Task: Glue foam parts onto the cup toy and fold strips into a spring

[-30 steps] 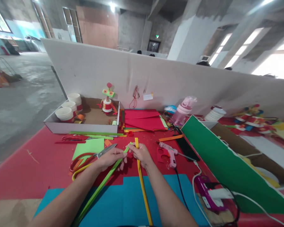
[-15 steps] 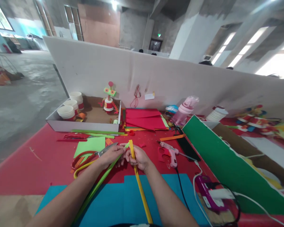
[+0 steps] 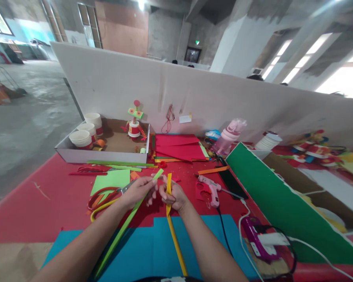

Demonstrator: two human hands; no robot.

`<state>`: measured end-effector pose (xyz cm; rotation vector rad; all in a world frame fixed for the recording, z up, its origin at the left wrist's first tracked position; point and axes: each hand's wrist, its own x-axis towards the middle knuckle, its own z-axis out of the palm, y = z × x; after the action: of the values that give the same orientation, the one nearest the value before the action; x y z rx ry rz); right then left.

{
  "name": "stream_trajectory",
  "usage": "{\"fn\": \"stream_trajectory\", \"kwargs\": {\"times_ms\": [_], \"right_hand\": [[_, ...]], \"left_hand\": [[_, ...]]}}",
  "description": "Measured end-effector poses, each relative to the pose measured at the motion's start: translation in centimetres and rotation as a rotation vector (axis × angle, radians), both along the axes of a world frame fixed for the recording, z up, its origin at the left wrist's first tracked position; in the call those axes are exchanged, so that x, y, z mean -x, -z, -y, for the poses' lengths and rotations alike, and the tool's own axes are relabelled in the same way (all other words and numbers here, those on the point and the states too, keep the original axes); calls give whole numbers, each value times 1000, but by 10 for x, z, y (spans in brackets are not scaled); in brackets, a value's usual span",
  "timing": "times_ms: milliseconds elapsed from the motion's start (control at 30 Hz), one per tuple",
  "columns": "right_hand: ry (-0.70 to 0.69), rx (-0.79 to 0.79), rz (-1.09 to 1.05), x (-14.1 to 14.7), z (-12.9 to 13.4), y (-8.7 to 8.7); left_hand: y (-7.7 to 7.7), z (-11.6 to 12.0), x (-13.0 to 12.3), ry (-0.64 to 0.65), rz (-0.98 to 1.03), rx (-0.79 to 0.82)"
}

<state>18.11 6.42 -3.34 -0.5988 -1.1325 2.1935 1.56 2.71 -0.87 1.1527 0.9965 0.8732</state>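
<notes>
My left hand (image 3: 141, 190) pinches a long green paper strip (image 3: 123, 231) near its top end, and the strip slants down to the left below it. A long yellow paper strip (image 3: 175, 243) is held in my right hand (image 3: 174, 196), its top end sticking up above the fingers and a bend just below them. The two strip ends stand a little apart. Scissors with red and yellow handles (image 3: 101, 197) lie beside my left wrist, their blades partly hidden by the hand. Blue sheets (image 3: 135, 250) lie under my forearms.
Behind on the left, a white box (image 3: 106, 156) holds paper cups (image 3: 81, 139) and a paper robot figure (image 3: 134, 129). Red sheets (image 3: 176, 147) lie at the back centre. To the right are a pink glue gun (image 3: 213, 190), a purple device (image 3: 260, 239) with cables and a green-sided box (image 3: 282, 203).
The ends of the two strips, close together before, have moved apart. My right hand has shifted slightly right, and the yellow strip now shows a bend below the fingers.
</notes>
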Motion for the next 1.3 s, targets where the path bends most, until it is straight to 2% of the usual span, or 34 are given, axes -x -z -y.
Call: {"fn": "stream_trajectory", "kwargs": {"times_ms": [133, 267, 400, 533, 633, 733, 867, 1300], "right_hand": [[0, -16, -21, 0, 0, 1], [32, 18, 75, 7, 2, 8], [62, 3, 155, 16, 6, 15], [211, -149, 168, 18, 6, 14], [213, -287, 217, 15, 5, 9], [216, -401, 316, 14, 7, 5], [142, -329, 320, 14, 11, 2], [39, -166, 132, 6, 11, 1]], "left_hand": [[-8, -1, 1, -155, 73, -8], [-12, 3, -8, -163, 2, 2], [-9, 4, -13, -151, -82, -29], [-4, -3, -4, -321, -8, -35], [-1, -9, 8, -467, 82, -11], [1, -13, 15, -538, 115, -4], [3, -15, 19, -535, 137, -16], [2, -14, 21, -498, 221, 2]]}}
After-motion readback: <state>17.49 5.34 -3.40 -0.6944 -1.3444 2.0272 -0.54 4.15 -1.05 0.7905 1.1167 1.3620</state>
